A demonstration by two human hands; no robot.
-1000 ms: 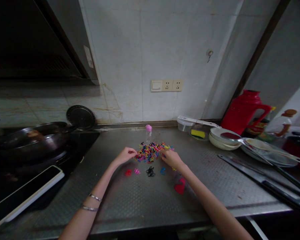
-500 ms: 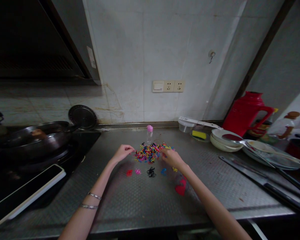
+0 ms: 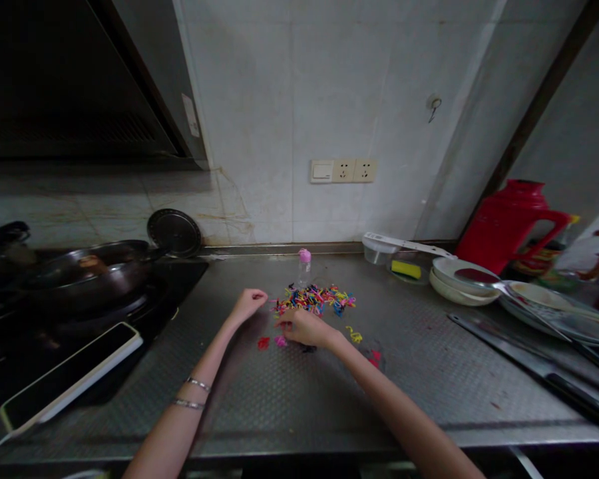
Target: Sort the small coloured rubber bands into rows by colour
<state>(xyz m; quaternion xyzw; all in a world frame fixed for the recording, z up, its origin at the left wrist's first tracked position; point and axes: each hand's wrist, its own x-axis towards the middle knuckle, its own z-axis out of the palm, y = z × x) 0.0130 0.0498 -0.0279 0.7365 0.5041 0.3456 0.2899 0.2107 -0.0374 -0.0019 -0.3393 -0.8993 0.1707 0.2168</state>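
Two bare hands are seen over a grey metal countertop (image 3: 259,406), near the centre of the frame. Just above them, at centre, a loose heap of small multicoloured bands (image 3: 312,298) is spread. The left hand (image 3: 249,303) is held beside the heap's left edge, its fingertips drawn close together; whether a band is pinched there is not clear. The right hand (image 3: 302,327) is held in front of the heap with fingers bent downward, close to a small pink cluster (image 3: 280,341); its grip is too blurred to judge. Left of that, a red cluster (image 3: 263,343) is laid; a black cluster (image 3: 308,348) is partly covered by the right hand, and a yellow cluster (image 3: 353,334) is set right of centre. Behind the heap, a clear bottle with a pink top (image 3: 304,266) is stood upright. A phone (image 3: 72,372) is placed at lower left.
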